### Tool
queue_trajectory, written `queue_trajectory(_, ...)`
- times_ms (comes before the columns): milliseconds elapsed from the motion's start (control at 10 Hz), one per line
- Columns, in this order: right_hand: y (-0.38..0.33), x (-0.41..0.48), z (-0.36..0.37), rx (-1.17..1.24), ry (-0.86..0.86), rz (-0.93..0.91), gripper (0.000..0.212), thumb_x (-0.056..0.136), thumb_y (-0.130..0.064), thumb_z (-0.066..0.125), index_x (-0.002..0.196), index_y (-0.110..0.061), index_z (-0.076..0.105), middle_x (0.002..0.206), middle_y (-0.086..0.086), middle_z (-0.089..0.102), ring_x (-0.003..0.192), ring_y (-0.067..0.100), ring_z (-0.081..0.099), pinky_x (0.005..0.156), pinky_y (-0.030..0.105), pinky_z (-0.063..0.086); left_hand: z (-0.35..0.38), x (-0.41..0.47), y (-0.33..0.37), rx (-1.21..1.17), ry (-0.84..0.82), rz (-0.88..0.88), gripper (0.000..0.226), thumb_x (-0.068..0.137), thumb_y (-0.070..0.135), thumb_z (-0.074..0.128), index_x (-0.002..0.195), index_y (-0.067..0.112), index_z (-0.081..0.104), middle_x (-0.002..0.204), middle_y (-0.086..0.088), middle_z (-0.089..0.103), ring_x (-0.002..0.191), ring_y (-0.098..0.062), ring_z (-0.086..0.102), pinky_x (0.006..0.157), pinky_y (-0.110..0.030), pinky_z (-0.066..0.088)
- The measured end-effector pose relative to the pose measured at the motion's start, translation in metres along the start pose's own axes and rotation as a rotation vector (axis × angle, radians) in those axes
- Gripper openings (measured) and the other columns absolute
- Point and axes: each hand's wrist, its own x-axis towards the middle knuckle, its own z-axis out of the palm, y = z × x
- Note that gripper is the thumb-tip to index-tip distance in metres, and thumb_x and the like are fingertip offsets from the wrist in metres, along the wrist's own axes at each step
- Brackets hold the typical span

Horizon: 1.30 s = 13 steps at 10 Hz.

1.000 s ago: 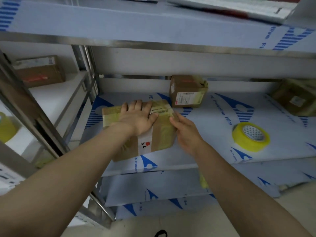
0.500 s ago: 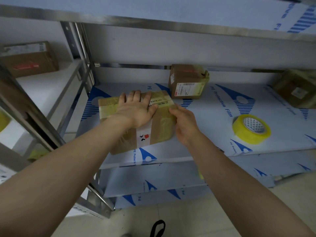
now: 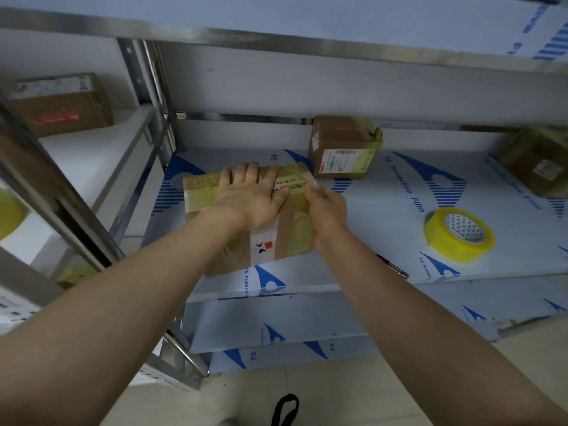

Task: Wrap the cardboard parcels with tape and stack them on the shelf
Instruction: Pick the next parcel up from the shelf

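A flat cardboard parcel [image 3: 203, 192], wrapped in yellowish tape with a white label strip, lies on the middle shelf [image 3: 384, 216]. My left hand [image 3: 252, 198] presses flat on its top with fingers spread. My right hand [image 3: 327, 210] is at the parcel's right edge, fingers curled against the taped side. A roll of yellow tape [image 3: 459, 235] lies flat on the shelf to the right. A pen [image 3: 396, 267] lies on the shelf edge just right of my right forearm.
A taped box [image 3: 344, 147] stands at the back behind the parcel. Another box [image 3: 538, 159] sits at the far right. A box [image 3: 61, 103] rests on the neighbouring left shelf. A steel upright [image 3: 153, 96] divides the racks. Lower shelves show below.
My right hand has slid up along the parcel's right edge and curled tighter. The left hand stays pressed on top. The view has tilted slightly downward.
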Motion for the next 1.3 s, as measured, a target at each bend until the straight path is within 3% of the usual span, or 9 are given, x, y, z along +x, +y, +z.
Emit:
queue_trajectory(100,0.000,-0.002,-0.008,0.103,-0.111,0.100,0.021,0.095,-0.035,0.055,0.097,-0.018,0.067,0.100,0.011,0.071,0.090,0.024,0.068,0.084,0.043,0.055,0.000,0.001,-0.001,0.001,0.003,0.001,0.066,0.095,0.061,0.008,0.152,0.029,0.002,0.159,-0.008,0.005,0.146,-0.026,0.001,0.117,-0.049,-0.002)
queue_trajectory(200,0.002,0.001,-0.013,0.078,-0.155,0.064,0.016,0.095,-0.013,0.052,0.096,-0.023,0.064,0.098,0.009,0.069,0.091,0.025,0.066,0.084,0.043,0.054,0.001,0.001,-0.002,-0.001,0.004,0.007,0.066,0.094,0.061,0.008,0.152,0.029,0.001,0.160,-0.008,0.005,0.146,-0.026,0.001,0.116,-0.049,-0.003)
queue_trajectory(300,0.003,0.002,-0.015,0.084,-0.154,0.055,0.018,0.095,-0.011,0.052,0.093,-0.024,0.065,0.092,0.007,0.070,0.086,0.023,0.067,0.078,0.040,0.055,0.001,0.001,-0.001,-0.003,-0.005,-0.001,0.066,0.094,0.061,0.008,0.152,0.030,0.001,0.160,-0.007,0.004,0.147,-0.026,0.000,0.116,-0.048,-0.003)
queue_trajectory(400,0.002,0.001,-0.018,0.156,-0.193,0.115,0.017,0.097,-0.026,0.052,0.102,-0.018,0.067,0.093,0.007,0.073,0.085,0.021,0.069,0.076,0.039,0.056,0.000,0.001,-0.001,0.003,-0.001,0.002,0.066,0.095,0.061,0.008,0.152,0.030,0.001,0.160,-0.007,0.004,0.147,-0.026,0.000,0.116,-0.048,-0.003)
queue_trajectory(600,0.005,0.005,-0.008,0.039,-0.093,0.025,0.017,0.097,-0.022,0.051,0.087,-0.024,0.064,0.088,0.006,0.069,0.084,0.021,0.066,0.076,0.038,0.055,0.001,0.001,-0.001,0.012,-0.003,-0.003,0.065,0.095,0.060,0.009,0.152,0.029,0.001,0.160,-0.008,0.004,0.146,-0.026,0.001,0.116,-0.048,-0.002)
queue_trajectory(700,0.005,0.005,-0.005,0.026,-0.055,0.018,0.014,0.097,-0.025,0.053,0.095,-0.020,0.066,0.091,0.007,0.068,0.085,0.022,0.066,0.077,0.038,0.056,0.001,0.002,-0.001,0.008,-0.003,-0.003,0.065,0.095,0.060,0.009,0.152,0.029,0.001,0.160,-0.008,0.004,0.146,-0.026,0.001,0.116,-0.048,-0.003)
queue_trajectory(800,0.004,0.005,-0.008,0.066,-0.088,0.059,0.011,0.094,-0.017,0.056,0.102,-0.018,0.065,0.095,0.009,0.069,0.086,0.023,0.066,0.074,0.038,0.056,0.001,0.002,-0.001,0.002,-0.005,-0.001,0.065,0.095,0.061,0.009,0.152,0.030,0.001,0.160,-0.007,0.004,0.147,-0.026,0.001,0.116,-0.048,-0.003)
queue_trajectory(1000,0.007,0.001,-0.023,0.166,-0.325,0.021,0.023,0.084,-0.007,0.067,0.103,-0.019,0.064,0.093,0.005,0.073,0.085,0.019,0.070,0.072,0.035,0.056,0.003,0.004,-0.001,0.013,0.002,0.000,0.065,0.095,0.061,0.008,0.152,0.030,0.001,0.160,-0.008,0.005,0.146,-0.026,0.001,0.116,-0.049,-0.002)
queue_trajectory(1300,0.009,0.005,-0.026,0.284,-0.322,0.056,0.021,0.094,-0.006,0.050,0.104,-0.018,0.064,0.086,0.003,0.074,0.079,0.016,0.071,0.067,0.033,0.056,0.002,0.002,-0.001,0.010,0.009,0.004,0.064,0.095,0.060,0.009,0.152,0.030,0.002,0.159,-0.008,0.006,0.146,-0.026,0.002,0.116,-0.048,-0.001)
